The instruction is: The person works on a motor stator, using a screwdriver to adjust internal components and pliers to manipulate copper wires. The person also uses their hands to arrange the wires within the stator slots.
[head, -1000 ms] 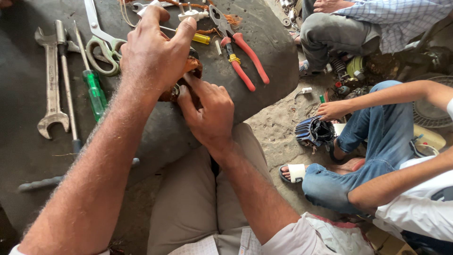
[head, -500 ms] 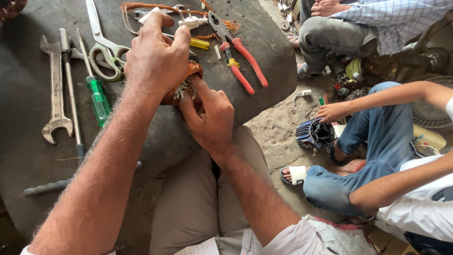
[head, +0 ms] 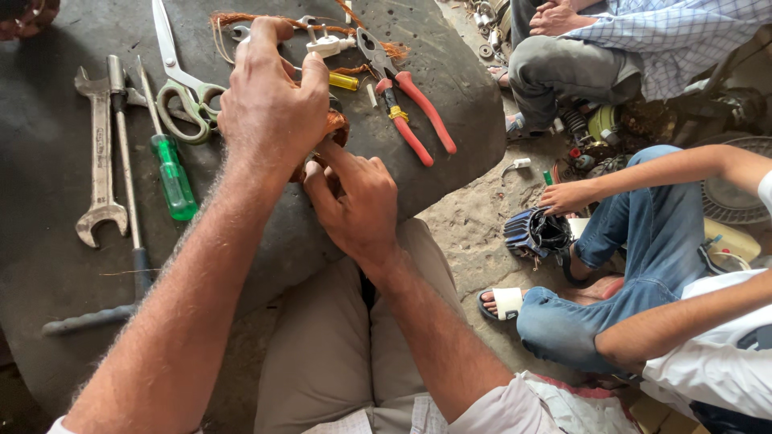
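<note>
Fingers of left hand (head: 269,112) and right hand (head: 358,205) pinch, seemingly, a copper-wound coil (head: 334,128).

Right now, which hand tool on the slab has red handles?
The pliers, lying right of the left hand; the scissors have pale green handles, the screwdriver bright green.
</note>
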